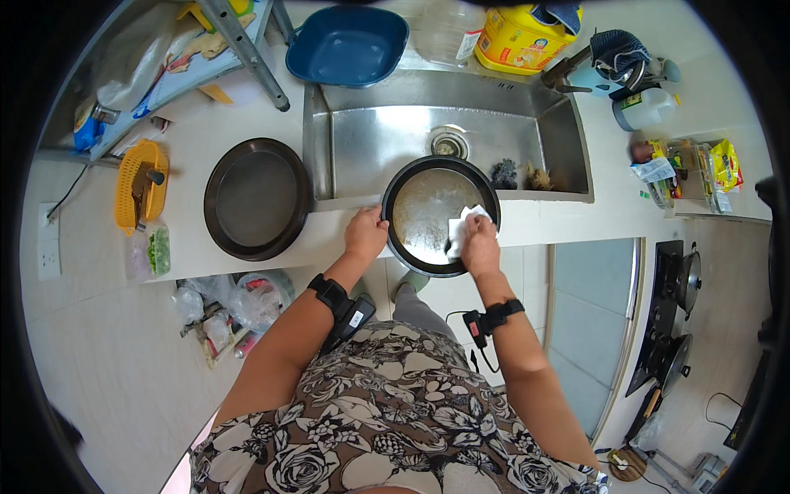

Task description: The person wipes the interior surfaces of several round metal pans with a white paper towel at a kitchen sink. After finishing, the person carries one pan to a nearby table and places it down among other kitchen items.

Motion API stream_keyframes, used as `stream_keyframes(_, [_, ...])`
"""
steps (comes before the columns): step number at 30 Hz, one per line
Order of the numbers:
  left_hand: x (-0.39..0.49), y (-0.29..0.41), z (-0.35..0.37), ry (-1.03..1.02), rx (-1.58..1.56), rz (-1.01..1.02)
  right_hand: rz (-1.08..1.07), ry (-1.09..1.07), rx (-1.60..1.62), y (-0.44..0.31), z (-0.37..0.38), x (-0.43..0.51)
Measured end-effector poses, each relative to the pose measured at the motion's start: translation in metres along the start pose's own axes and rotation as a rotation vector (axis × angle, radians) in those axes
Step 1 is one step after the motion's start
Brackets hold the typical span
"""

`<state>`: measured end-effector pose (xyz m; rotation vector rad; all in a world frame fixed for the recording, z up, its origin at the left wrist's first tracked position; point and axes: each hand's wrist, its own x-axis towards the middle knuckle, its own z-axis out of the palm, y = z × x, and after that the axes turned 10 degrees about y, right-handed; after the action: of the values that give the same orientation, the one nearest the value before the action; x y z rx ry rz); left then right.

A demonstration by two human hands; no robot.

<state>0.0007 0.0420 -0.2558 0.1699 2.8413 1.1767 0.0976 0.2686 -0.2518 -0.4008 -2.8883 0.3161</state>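
Note:
My left hand (pixel 366 233) grips the left rim of a round dark metal pan (pixel 426 204), whose inside is stained and shiny. The pan is over the front edge of the sink. My right hand (pixel 481 242) holds a crumpled white paper towel (pixel 457 233) against the inside of the pan, near its right wall. A second round dark pan (pixel 258 197) rests on the counter to the left of the sink.
The stainless steel sink (pixel 382 133) holds a steel-wool scourer (pixel 504 174) and a tan scrubber (pixel 539 178). Behind it are a blue basin (pixel 347 46) and a yellow jug (pixel 523 40). A yellow basket (pixel 126 185) stands left; a gas stove (pixel 663 309) is at right.

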Motion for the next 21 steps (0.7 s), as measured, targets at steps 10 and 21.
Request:
stream_keyframes(10, [0.005, 0.020, -0.014, -0.146, 0.099, -0.114, -0.033, 0.259, 0.423, -0.055, 0.051, 0.107])
stream_keyframes(21, [0.002, 0.003, 0.014, 0.134, -0.101, -0.387, -0.298, -0.788, 0.485, -0.005, -0.012, 0.018])
